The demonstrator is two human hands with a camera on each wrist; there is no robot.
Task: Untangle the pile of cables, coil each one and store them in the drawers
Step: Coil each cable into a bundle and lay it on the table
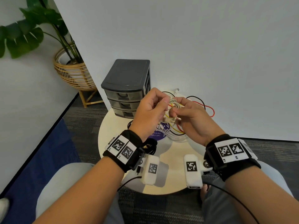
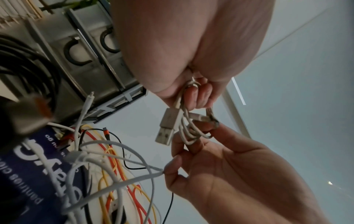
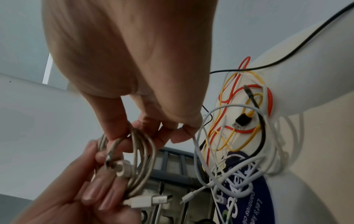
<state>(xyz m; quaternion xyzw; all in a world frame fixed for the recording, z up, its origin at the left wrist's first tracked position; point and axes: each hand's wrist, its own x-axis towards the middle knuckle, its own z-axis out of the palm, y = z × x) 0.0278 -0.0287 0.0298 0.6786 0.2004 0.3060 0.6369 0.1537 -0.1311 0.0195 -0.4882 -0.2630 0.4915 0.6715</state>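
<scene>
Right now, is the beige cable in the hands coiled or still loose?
Coiled. The beige cable hangs in several stacked loops pinched between the left hand and the right hand, with its USB plug dangling free.

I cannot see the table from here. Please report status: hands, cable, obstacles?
Both hands hold the beige cable coil above the table: left hand, right hand. Remaining tangle on table. Drawers all closed.

Setting: office-type interior. Evidence: grey patterned carpet tiles (image 1: 87,117) adjoining a blue carpet section (image 1: 40,159); plain white partition wall (image 1: 194,46); potted leafy plant (image 1: 29,29) in a rattan stand (image 1: 76,75); small round cream table (image 1: 169,175) with grey plastic drawer unit (image 1: 127,88) at its far edge.
</scene>
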